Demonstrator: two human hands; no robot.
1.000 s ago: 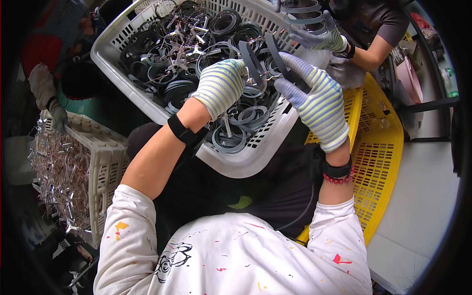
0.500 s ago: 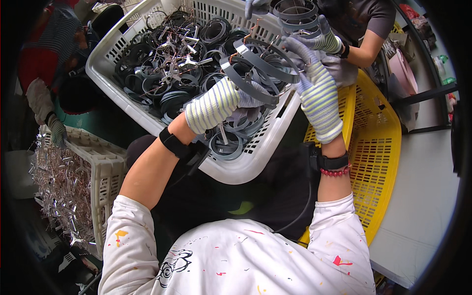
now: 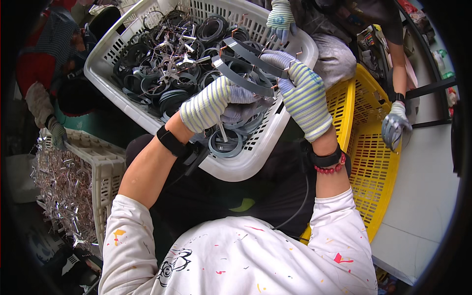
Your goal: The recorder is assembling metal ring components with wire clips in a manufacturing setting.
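Over the white plastic basket (image 3: 235, 173), I hold a loosely spread set of grey flat ring bands (image 3: 251, 84) with thin copper-coloured wire ends. My left hand (image 3: 209, 104), in a striped knit glove, is closed on the bands' near left side; its fingertips are partly hidden. The matching gloved right hand (image 3: 306, 96) grips their right side, fingers reaching round the far edge. Beneath, the basket holds many similar dark ring bands (image 3: 173, 101), with small silvery metal pieces (image 3: 186, 60) tangled in wire on top.
On my right stands a yellow slotted basket (image 3: 376, 169). A co-worker's gloved hand (image 3: 395, 127) hangs by its far edge, their other hand (image 3: 281, 20) above the white basket's rim. At left, another person's hand (image 3: 58, 135) touches a crate (image 3: 101, 169) of silvery wired pieces (image 3: 66, 196).
My hands and the bands have shifted slightly left, and my right hand has drawn closer round them. The co-worker's ring bands are out of their hands; one hand has swung right beside the yellow basket.
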